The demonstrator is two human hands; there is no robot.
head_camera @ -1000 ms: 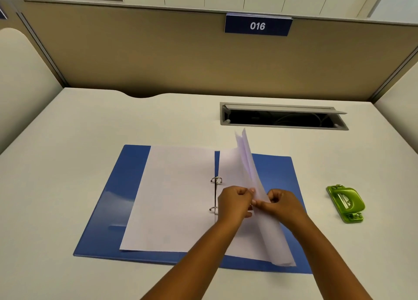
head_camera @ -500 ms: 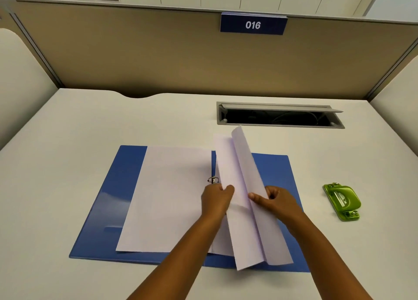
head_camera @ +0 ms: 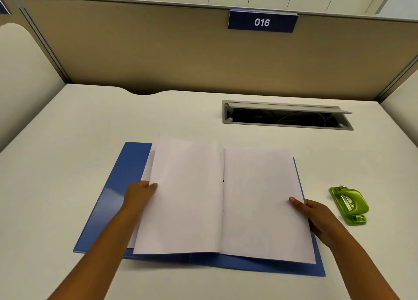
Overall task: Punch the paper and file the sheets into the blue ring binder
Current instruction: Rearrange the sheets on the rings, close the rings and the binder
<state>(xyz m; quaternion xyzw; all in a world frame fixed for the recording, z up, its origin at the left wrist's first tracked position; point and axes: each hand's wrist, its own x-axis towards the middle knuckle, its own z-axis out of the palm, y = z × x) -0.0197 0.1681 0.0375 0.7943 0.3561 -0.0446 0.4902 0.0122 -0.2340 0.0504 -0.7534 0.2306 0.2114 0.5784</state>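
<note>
Table [head_camera: 67, 164]: pale top that carries everything listed below.
Blue ring binder [head_camera: 117, 197]: lies open and flat near the front edge of the table; its rings are hidden under paper.
Top sheet [head_camera: 187, 197]: white, spread wide over both binder covers, with a crease down its middle.
Lower sheet [head_camera: 148, 164]: only a strip shows, along the top sheet's left edge.
Left hand [head_camera: 140, 197]: pinches the top sheet's left edge.
Right hand [head_camera: 316, 216]: pinches the right edge, thumb on top.
Hole punch [head_camera: 349, 205]: green, to the right of the binder and apart from it, untouched.
Holes [head_camera: 223, 181]: 2 dark dots on the crease.
Step in hand: filing, judged from the punched sheet held over the binder.
Next move: likely to line both holes up with the hidden rings and press the paper down evenly; a skewed approach risks tearing the holes.
</note>
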